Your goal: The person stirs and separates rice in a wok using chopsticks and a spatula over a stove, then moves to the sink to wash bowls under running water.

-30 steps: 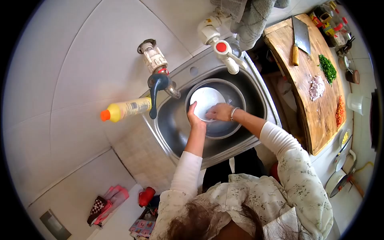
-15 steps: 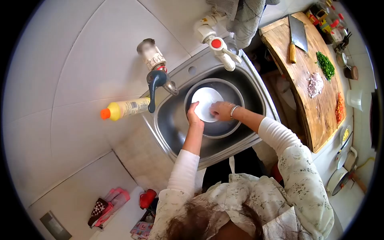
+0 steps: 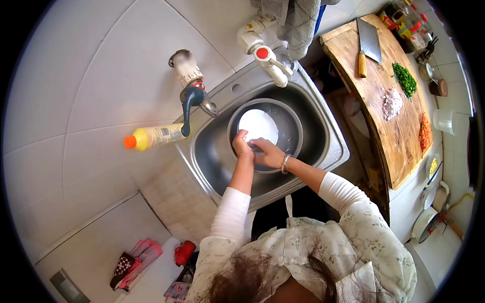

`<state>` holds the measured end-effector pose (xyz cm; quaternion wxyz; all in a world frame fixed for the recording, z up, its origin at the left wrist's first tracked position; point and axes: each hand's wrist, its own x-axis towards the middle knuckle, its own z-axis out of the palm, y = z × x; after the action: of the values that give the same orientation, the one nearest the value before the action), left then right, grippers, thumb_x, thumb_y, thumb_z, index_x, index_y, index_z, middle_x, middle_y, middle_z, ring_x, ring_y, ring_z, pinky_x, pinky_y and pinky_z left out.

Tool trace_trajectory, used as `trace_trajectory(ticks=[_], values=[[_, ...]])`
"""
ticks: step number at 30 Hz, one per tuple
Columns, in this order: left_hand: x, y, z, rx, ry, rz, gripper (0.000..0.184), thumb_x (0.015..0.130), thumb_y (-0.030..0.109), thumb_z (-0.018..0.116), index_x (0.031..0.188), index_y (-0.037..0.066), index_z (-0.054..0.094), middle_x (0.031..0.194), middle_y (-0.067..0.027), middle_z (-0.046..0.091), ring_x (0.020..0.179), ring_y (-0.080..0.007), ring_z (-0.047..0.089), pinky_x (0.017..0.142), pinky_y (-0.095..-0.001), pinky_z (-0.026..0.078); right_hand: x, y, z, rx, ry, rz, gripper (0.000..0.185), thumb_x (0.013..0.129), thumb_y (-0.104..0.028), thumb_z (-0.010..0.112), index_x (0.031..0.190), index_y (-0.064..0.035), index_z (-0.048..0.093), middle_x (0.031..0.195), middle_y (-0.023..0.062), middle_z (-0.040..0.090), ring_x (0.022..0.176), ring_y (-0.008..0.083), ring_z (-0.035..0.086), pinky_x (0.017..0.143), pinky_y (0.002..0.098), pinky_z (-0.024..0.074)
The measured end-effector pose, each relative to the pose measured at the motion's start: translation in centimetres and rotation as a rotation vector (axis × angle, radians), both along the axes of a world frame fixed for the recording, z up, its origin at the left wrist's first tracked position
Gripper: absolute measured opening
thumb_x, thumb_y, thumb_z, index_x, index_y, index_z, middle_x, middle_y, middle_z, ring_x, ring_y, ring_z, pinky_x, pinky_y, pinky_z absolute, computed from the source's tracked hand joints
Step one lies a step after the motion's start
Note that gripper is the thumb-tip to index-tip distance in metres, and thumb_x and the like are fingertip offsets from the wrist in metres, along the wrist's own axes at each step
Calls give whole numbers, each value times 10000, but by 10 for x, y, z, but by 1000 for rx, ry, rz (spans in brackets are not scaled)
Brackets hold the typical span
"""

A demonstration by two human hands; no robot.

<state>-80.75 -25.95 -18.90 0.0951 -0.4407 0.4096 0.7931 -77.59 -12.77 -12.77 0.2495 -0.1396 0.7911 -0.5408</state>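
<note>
A round white bowl (image 3: 259,125) is held over a metal basin (image 3: 299,132) that sits in the steel sink (image 3: 331,151). My left hand (image 3: 242,145) grips the bowl's near-left rim, thumb up on its edge. Against the near rim, close to my left hand, my right hand (image 3: 270,153) has its fingers curled. Something small and greyish shows under those fingers, too unclear to name. A bracelet circles my right wrist. The basin has a wet, whitish bottom where it shows beyond the bowl.
Two taps, one with a dark lever (image 3: 192,98) and one white (image 3: 270,63), jut over the sink. A yellow bottle (image 3: 151,137) lies at its left. On the right, a wooden board (image 3: 374,101) bears a cleaver (image 3: 369,43) and chopped greens (image 3: 404,80).
My right hand has moved from the inside of the bowl to its near rim, closer to my left hand. The left hand keeps its grip. The whole view has shifted slightly.
</note>
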Motion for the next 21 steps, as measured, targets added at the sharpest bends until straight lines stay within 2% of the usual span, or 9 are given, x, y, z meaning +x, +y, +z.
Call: trace_trajectory(ticks=[2,3,5,8,11,13,15,18,21], values=[[-12,-5,10,67,-92,-87,308,632,189,535,893,25,550,873,-129,569,806,-296,545,744,-407,454,-2,26,7,388,255,251,313,699,-113,584,1008,-87,536,1065,105,529,1000,299,488,894,367,378],[-18,-6,22,101,-136,-129,346,628,190,536,927,17,550,895,-140,573,824,-307,548,760,-420,454,-3,38,-24,456,619,270,291,709,-82,565,997,-107,531,1050,105,537,974,275,511,886,362,387],[-24,-5,61,181,-99,-219,457,666,228,594,1054,0,520,985,-156,576,896,-315,548,818,-443,438,-13,41,-23,419,698,290,277,721,-63,545,991,-124,527,1047,104,543,943,277,541,836,369,425],[-4,-2,53,190,49,-262,539,720,318,634,1137,12,485,1059,-133,568,973,-281,530,865,-406,409,-11,26,8,478,327,363,292,729,-63,533,1015,-120,523,1048,111,543,917,293,562,781,384,454],[26,23,18,59,-17,71,403,724,225,615,1035,-22,545,998,-113,559,932,-237,520,818,-340,401,-4,-8,19,174,-4,-81,291,760,-81,510,1050,-73,533,1040,148,566,924,338,546,791,411,438],[10,24,20,-106,-31,94,340,677,249,563,927,20,546,909,-126,560,853,-262,529,773,-367,424,4,4,9,-41,36,-111,235,764,-121,537,993,-75,556,1065,134,564,957,319,537,837,373,417],[-10,6,32,210,-29,42,360,679,233,551,961,9,539,948,-143,569,884,-294,547,793,-399,445,-12,44,-5,305,641,300,201,760,-135,541,958,-122,573,1073,70,557,993,277,537,851,335,419],[-21,-6,58,215,-97,-104,407,701,201,547,1054,3,510,1016,-145,571,936,-309,552,832,-440,439,-27,54,-16,474,766,482,225,730,-81,513,937,-145,573,978,45,560,986,253,526,817,333,434],[7,12,55,174,73,4,355,718,224,559,1013,27,532,1003,-108,570,910,-269,547,787,-391,444,-11,25,6,318,457,215,192,738,-93,524,924,-101,571,934,94,564,844,280,587,716,364,476]])
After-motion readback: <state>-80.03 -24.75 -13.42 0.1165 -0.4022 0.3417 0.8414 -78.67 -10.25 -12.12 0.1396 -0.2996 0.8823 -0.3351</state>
